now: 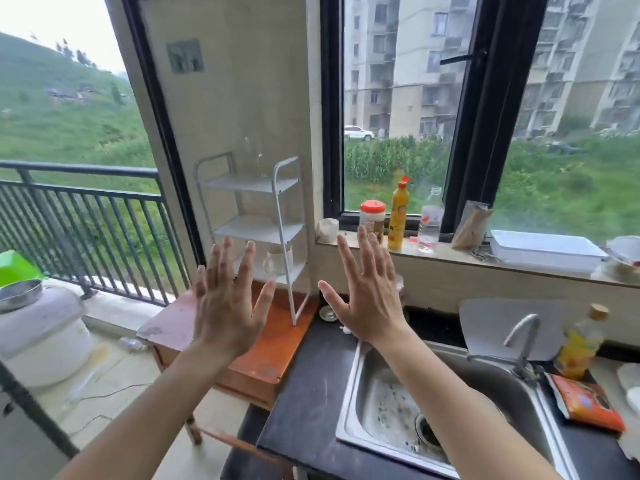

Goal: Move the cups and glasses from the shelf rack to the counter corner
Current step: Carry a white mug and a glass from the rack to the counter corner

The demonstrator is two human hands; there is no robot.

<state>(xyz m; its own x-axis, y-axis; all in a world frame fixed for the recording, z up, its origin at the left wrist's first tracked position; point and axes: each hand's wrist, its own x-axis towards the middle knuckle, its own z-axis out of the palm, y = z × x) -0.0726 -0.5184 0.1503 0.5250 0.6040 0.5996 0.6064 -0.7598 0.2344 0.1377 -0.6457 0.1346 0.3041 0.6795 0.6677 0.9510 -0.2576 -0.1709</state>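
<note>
A white three-tier shelf rack [284, 209] stands on a wooden side table [277, 344] against the wall. A clear glass [256, 155] stands on its top shelf, faint against the wall. A clear cup with a handle [275, 261] sits on the bottom shelf. My left hand [225, 303] and my right hand [367, 292] are both raised in front of the rack, palms forward, fingers spread, holding nothing. The left hand hides part of the bottom shelf. A small glass object [327, 312] lies at the dark counter's back corner [311, 375].
A steel sink [398, 403] with a tap [523, 341] fills the counter to the right. On the window sill stand a jar [372, 216], a yellow bottle [398, 213], a clear bottle [429, 223] and a white tray [543, 251]. A rice cooker [41, 337] sits at the left.
</note>
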